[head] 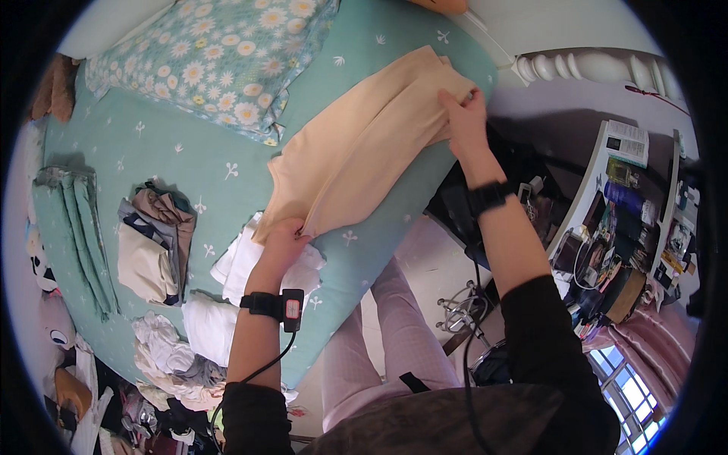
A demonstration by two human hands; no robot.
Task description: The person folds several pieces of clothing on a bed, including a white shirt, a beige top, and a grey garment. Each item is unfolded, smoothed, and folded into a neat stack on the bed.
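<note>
A peach-coloured cloth garment (358,148) lies stretched diagonally over the green bed sheet (216,153), with a fold line running along its length. My left hand (282,242) pinches its lower edge near a white cloth item (239,264). At the opposite end, my right hand (467,116) grips the garment's far right edge close to the bed's corner. Part of the white cloth is hidden beneath my left hand and the garment. Both wrists wear black straps, and a small device with a cable sits on the left one.
A daisy-print pillow (227,62) rests at the bed's top. To the left are a stack of folded clothes (153,244), a folded green cloth (77,239) and crumpled light garments (170,352). A cluttered shelf (577,187) and a metal-based chair (463,307) stand on the right.
</note>
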